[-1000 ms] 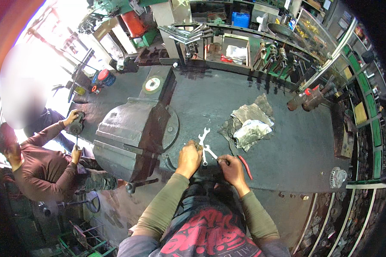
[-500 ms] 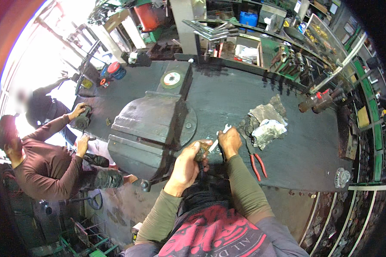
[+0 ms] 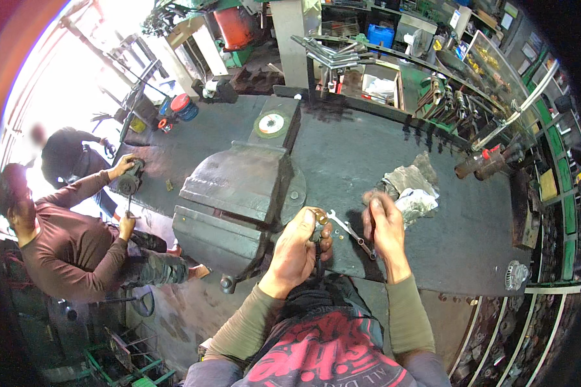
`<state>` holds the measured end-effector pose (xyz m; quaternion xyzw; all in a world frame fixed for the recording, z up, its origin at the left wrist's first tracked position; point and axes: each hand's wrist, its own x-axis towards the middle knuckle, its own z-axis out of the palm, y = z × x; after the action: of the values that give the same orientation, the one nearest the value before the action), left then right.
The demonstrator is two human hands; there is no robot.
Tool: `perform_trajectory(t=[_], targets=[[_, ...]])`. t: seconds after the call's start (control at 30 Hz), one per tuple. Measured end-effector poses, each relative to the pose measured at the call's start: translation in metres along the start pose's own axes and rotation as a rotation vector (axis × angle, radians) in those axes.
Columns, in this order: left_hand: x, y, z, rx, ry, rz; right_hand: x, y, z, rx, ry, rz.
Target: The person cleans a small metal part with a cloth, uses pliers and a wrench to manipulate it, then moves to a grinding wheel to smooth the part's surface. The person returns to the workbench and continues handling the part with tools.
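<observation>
My left hand is closed around a small brass-coloured metal fitting, which shows above the thumb and fingertips. A combination wrench lies slantwise on the dark bench between my hands, its open end towards the fitting. My right hand is raised near the wrench's ring end, fingers curled in and thumb against them; what they hold, if anything, is hidden. Tiny metal pieces lie beside the wrench. A crumpled grey-white rag is just beyond my right hand.
A large bench vise stands left of my hands, with a cutting disc behind it. At the left, a co-worker handles a round metal part. Dark cylindrical parts and a silver toothed part lie at the right.
My right hand has let go of the wrench, which now lies on the bench, and moved right, hiding the red-handled pliers. My left hand keeps the fitting, now turned more into view.
</observation>
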<state>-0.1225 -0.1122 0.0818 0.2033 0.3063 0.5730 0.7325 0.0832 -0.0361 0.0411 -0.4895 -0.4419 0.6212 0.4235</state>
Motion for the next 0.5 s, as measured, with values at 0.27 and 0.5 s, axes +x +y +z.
perform_trajectory(t=[0.27, 0.5], targets=[[0.012, -0.009, 0.037, 0.284, 0.070, 0.121, -0.060, -0.035, 0.033, -0.073, -0.102, -0.199], [0.018, -0.028, 0.036, 0.429, 0.030, 0.244, -0.075, -0.037, 0.038, 0.261, -0.110, 0.052]])
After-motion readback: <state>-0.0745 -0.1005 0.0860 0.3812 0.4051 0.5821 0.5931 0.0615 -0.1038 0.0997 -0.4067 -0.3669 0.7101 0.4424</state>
